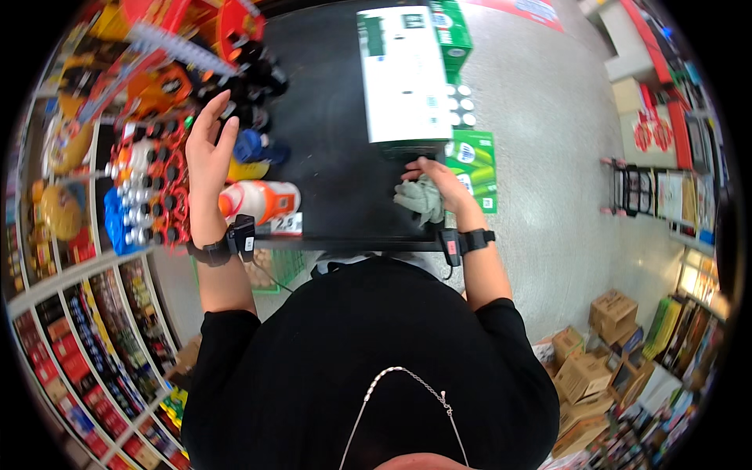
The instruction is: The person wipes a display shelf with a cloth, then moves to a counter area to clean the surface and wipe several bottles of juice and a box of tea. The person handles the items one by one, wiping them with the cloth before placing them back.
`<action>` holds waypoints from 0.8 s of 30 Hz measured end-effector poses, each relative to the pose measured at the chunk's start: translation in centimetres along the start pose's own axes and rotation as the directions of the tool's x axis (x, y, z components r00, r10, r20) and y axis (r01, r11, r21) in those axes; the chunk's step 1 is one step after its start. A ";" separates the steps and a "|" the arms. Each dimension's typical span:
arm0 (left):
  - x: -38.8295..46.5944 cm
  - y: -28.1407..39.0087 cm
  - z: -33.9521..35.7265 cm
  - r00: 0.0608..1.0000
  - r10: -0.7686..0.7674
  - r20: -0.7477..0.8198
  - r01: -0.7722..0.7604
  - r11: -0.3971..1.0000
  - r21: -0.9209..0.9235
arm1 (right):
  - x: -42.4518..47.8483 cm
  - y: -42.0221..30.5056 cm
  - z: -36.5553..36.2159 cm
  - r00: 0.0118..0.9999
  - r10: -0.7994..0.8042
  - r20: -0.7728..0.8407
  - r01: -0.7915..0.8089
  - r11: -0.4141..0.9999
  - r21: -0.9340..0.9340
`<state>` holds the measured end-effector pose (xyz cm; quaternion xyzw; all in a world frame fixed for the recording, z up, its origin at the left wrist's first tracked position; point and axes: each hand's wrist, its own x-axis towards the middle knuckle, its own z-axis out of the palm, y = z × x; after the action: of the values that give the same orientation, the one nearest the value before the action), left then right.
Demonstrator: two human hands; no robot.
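My right hand grips a crumpled grey-green cloth at the near right corner of a black shelf top. Just beyond it stands a white carton with green print. My left hand is raised at the left, fingers stretched and thumb apart, with nothing in it. Below that hand, an orange and white bottle lies on its side near the front edge. Beside it are a blue bottle and a yellow item, partly hidden by the hand.
Dark bottles crowd the far left, and several capped bottles stand left of my wrist. Green beer cartons and cans line the right side. A price card sits on the front edge. Cardboard boxes are piled behind right.
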<state>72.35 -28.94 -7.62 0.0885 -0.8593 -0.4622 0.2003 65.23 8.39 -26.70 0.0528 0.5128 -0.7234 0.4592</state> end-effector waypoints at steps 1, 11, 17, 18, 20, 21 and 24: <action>-1.2 -0.5 -2.2 0.999 -0.021 -0.034 0.023 0.997 0.072 | 0.0 0.0 0.5 1.000 0.004 -0.009 -0.004 0.998 0.056; -11.2 -3.4 -8.7 0.964 -0.054 0.260 -0.016 0.965 0.261 | 1.4 1.6 12.1 0.984 -0.088 0.154 0.071 0.991 0.113; -11.6 -8.3 -7.3 0.969 -0.034 0.246 0.068 0.989 -0.130 | 1.4 3.4 18.3 0.965 -0.186 0.183 0.121 0.941 0.316; -11.4 -8.3 -7.0 0.961 -0.046 0.272 0.110 0.969 -0.222 | 1.5 3.8 18.7 0.963 -0.205 0.175 0.137 0.931 0.337; -11.4 -8.3 -6.6 0.964 -0.041 0.264 0.124 0.944 -0.306 | 1.3 5.0 18.2 0.977 -0.185 0.104 0.149 0.945 0.290; -11.2 -8.5 -6.5 0.967 -0.022 0.254 0.094 0.957 -0.275 | 1.2 5.5 17.6 0.982 -0.177 0.065 0.154 0.952 0.266; -10.9 -8.1 -6.3 0.964 0.045 0.262 0.024 0.967 -0.253 | 0.2 6.7 16.6 0.973 -0.229 -0.029 0.227 0.930 0.289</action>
<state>84.57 -34.52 -14.07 -0.0051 -0.8126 -0.5749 0.0955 76.49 -5.20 -23.66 0.0578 0.4027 -0.8393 0.3607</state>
